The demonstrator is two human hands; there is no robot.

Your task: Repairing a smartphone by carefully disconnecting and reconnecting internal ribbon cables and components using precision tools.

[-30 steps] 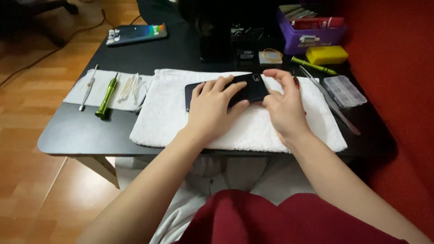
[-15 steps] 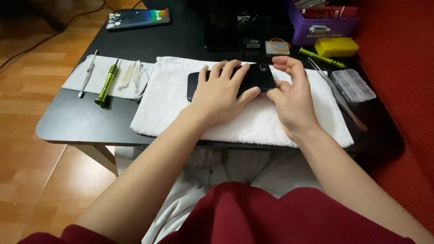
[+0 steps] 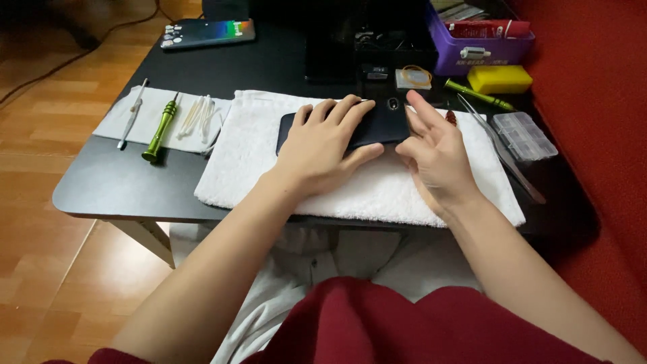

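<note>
A dark phone point(image 3: 384, 121) lies back side up on a white towel point(image 3: 256, 162) on the black table point(image 3: 114, 189). My left hand point(image 3: 323, 141) rests flat on the phone's left half, fingers spread and thumb along its near edge. My right hand point(image 3: 435, 152) is at the phone's right end, fingers apart; its fingertips touch the phone's right edge. Neither hand lifts the phone.
A green screwdriver point(image 3: 160, 127), a metal tool point(image 3: 132, 113) and cotton swabs point(image 3: 199, 116) lie on a white cloth at left. Another phone point(image 3: 207, 33) is at the back. A purple box point(image 3: 482, 44), yellow block point(image 3: 500, 79), clear parts case point(image 3: 524, 135) and tweezers point(image 3: 502, 149) sit right.
My right hand has loosened from the phone's right end and opened its fingers. My left hand stays flat on the phone.
</note>
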